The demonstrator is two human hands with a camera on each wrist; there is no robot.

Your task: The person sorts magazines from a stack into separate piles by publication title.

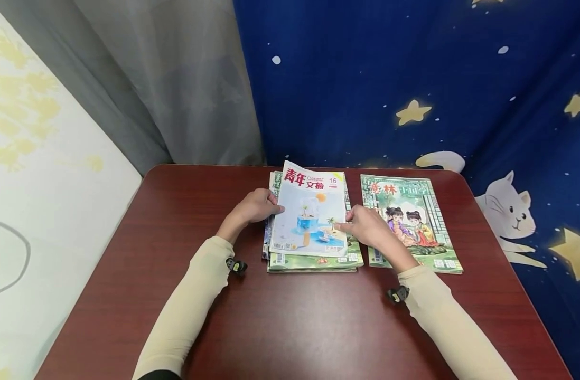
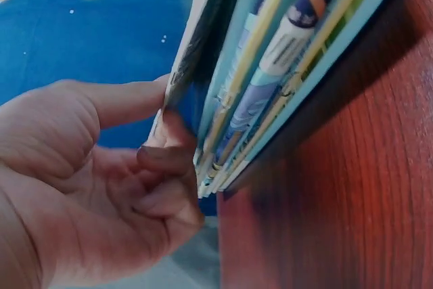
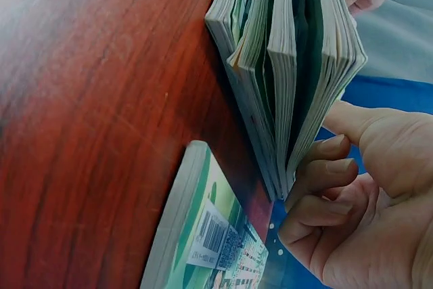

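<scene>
Stacked magazines (image 1: 318, 263) mostly hidden under the gripped white magazine (image 1: 311, 211), green magazine (image 3: 213, 225) beside the right hand (image 3: 365, 194) cut off in the right wrist view, small print (image 1: 334, 248) below the grip illegible

The top magazine (image 1: 311, 211) is white and blue, the table (image 1: 299, 322) reddish-brown, the navy curtain (image 1: 356, 79) star-patterned.

Pale glare marks the table (image 1: 314, 316); soft shadows edge the magazines (image 2: 277, 52) in both wrist views.
</scene>
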